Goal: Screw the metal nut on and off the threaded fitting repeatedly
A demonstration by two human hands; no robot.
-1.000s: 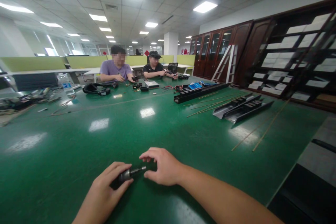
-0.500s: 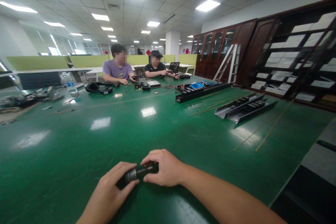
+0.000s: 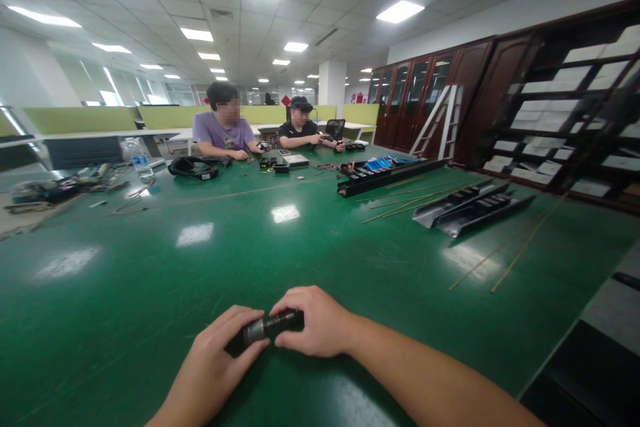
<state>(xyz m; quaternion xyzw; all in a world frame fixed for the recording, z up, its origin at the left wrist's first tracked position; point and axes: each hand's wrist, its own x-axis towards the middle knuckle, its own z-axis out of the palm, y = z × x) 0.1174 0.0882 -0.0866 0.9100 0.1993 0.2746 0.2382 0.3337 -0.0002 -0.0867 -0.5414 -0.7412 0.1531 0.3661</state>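
A small dark cylindrical part with a silvery metal collar (image 3: 261, 329) lies between my two hands near the front edge of the green table (image 3: 280, 247). My left hand (image 3: 213, 363) wraps its fingers round the dark left end. My right hand (image 3: 314, 321) curls over the right end, pinching it with thumb and fingers; that end is hidden under the fingers. Both hands rest low on the table top.
Two seated people work at the far end among small parts and a black headset (image 3: 193, 167). Long black trays (image 3: 387, 173) (image 3: 470, 207) and thin wooden rods (image 3: 505, 247) lie on the right. A water bottle (image 3: 135, 155) and cable clutter stand far left. Dark cabinets (image 3: 550, 107) line the right wall.
My right hand has slid left along the part, covering the thin metal shaft that showed between the hands. The gap between my hands has closed. The view shifted slightly.
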